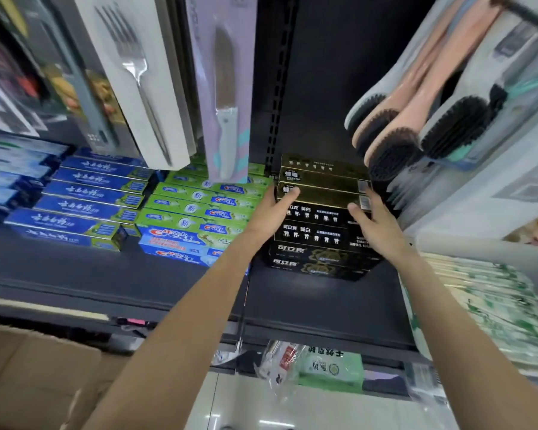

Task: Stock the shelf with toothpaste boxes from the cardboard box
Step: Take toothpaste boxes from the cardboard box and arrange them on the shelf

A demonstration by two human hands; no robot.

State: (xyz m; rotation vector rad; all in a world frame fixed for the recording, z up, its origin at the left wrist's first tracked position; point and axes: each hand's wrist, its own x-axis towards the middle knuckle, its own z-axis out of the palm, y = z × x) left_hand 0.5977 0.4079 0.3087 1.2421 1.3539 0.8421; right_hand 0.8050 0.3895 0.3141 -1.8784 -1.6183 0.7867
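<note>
Nearest, at the lower left, sits one cardboard box (pixel 35 377), its brown flap open, beside the pale floor. Above it runs the dark shelf (pixel 137 274), with a few plastic-wrapped packets (pixel 311 364) hanging under its front edge. Two bare forearms reach up and over that edge to a stack of black and gold toothpaste boxes (pixel 320 231) standing on the shelf near its right end: about four black ones below, at least three gold ones on top. The left hand (pixel 277 206) lies against the left end of the stack with fingers nearly straight, fingertips touching a gold box. The right hand (pixel 370 215) is open too, fingers spread, pressing on the right end of the same boxes; neither hand curls round anything. Left of the stack lie green toothpaste boxes (pixel 199 206) in about five layers, then blue toothpaste boxes (pixel 90 193) in about six. Farther up hang one carded fork (pixel 137 79), one carded knife (pixel 225 97), and at the right several packed brushes (pixel 416 125).
</note>
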